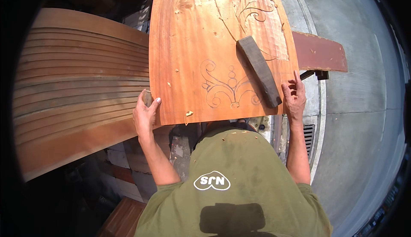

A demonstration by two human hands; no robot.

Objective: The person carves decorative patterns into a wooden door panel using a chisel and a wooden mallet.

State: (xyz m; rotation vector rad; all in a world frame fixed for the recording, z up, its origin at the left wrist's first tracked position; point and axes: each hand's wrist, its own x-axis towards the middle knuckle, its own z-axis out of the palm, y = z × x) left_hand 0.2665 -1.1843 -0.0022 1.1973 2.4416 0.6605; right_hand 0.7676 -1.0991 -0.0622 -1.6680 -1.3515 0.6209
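Observation:
A long wooden board (184, 52) with a rounded outline lies in front of me, its near end close to my body. Curling scrollwork (233, 89) is drawn on its near part, and carved scrolls (256, 13) show farther up. My left hand (144, 113) is closed at the near left corner, thumb on the board's edge. A small brownish piece (147, 97) sits by its fingers; I cannot tell what it is. A dark, slightly bent wooden block (259, 70) rests slantwise on the board. My right hand (294, 100) is at the right edge beside the block's lower end, fingers apart.
A ribbed brown wooden panel (81, 80) lies to the left. Under the board, a reddish-brown plank (321, 52) sticks out at right. Wood chips (189, 114) lie on the board. Grey pavement (355, 95) and a drain grate (308, 138) are at right.

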